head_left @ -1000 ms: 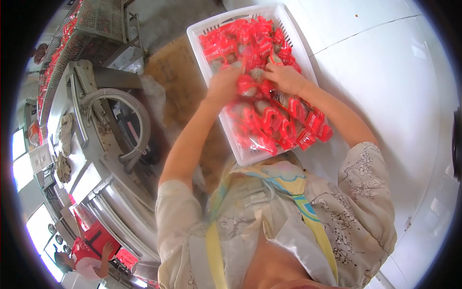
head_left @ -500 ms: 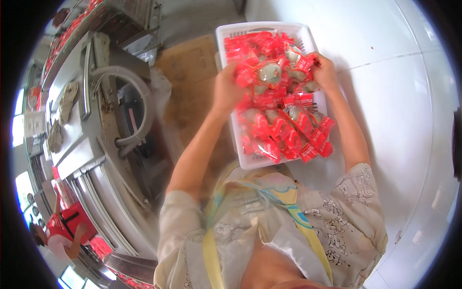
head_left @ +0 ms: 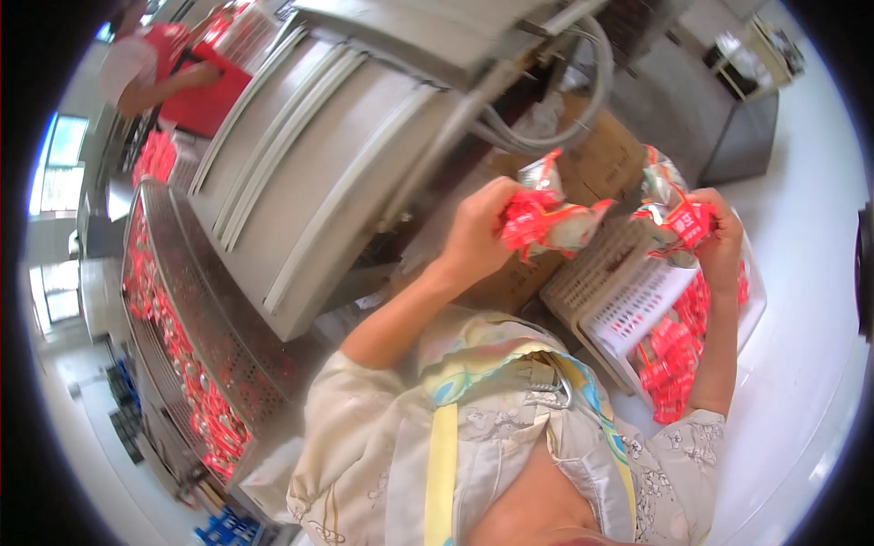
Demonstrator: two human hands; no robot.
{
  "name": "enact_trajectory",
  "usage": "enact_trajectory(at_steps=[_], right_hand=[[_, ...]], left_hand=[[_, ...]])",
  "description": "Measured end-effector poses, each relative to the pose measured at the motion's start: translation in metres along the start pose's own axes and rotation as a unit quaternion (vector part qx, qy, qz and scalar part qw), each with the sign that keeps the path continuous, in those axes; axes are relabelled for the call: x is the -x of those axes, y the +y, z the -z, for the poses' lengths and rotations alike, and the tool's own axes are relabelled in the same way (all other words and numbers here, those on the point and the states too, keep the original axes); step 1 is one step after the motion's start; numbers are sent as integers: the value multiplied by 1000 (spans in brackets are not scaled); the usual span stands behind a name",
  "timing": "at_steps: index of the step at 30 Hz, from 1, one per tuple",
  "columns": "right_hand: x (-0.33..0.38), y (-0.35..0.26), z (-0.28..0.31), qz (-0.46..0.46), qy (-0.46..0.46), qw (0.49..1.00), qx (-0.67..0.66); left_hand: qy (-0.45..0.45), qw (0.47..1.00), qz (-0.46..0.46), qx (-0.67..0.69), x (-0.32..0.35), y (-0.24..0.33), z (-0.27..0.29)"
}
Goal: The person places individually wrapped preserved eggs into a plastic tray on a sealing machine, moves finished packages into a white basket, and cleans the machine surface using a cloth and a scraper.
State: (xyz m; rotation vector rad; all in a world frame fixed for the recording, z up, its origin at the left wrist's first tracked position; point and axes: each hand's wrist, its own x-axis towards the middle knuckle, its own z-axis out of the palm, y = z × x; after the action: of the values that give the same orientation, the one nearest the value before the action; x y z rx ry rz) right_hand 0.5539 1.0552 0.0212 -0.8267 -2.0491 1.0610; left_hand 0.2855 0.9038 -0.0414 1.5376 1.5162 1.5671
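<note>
My left hand (head_left: 481, 232) is closed round red-and-clear plastic packets (head_left: 555, 223) with pale, rounded contents, held up in front of me. Further right, my right hand (head_left: 722, 238) grips the red ends of similar packets, whose clear, shiny part (head_left: 663, 182) points up and away. Both bunches are off the basket, and a gap separates them. How many packets each hand has cannot be made out. Below my right hand is a white plastic basket (head_left: 612, 329) with slotted walls. Many more red packets (head_left: 672, 357) lie in it, partly hidden by my right forearm.
Left of me runs a curved metal conveyor (head_left: 214, 305) covered with red packets (head_left: 187, 369). Beyond my left arm stands a steel machine (head_left: 355, 136) with a grey hose (head_left: 601, 86). Cardboard (head_left: 601, 150) lies behind my hands. At far left, a co-worker (head_left: 137, 68) handles a red crate (head_left: 205, 96).
Both hands have come up out of the basket with packets in them. My view has swung left, so the basket now sits lower right and the conveyor shows more.
</note>
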Motion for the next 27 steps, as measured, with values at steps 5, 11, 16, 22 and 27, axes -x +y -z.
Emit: enact_trajectory(at_steps=[5, 11, 16, 22, 27], right_hand=[[-99, -34, -139, 50, -160, 983, -70], [-203, -35, -340, 193, -224, 955, -24], [-234, -19, -450, 339, -205, 906, 146], [-217, 3, -491, 383, -195, 883, 188], [-188, 5, -477, 356, -240, 891, 149]], left_hand=[[127, 980, 42, -147, 25, -25, 136], [207, 918, 79, -329, 33, -69, 254], [207, 869, 118, -433, 32, -124, 296], [171, 846, 171, -475, 25, -169, 282], [202, 851, 174, -452, 29, -172, 267]])
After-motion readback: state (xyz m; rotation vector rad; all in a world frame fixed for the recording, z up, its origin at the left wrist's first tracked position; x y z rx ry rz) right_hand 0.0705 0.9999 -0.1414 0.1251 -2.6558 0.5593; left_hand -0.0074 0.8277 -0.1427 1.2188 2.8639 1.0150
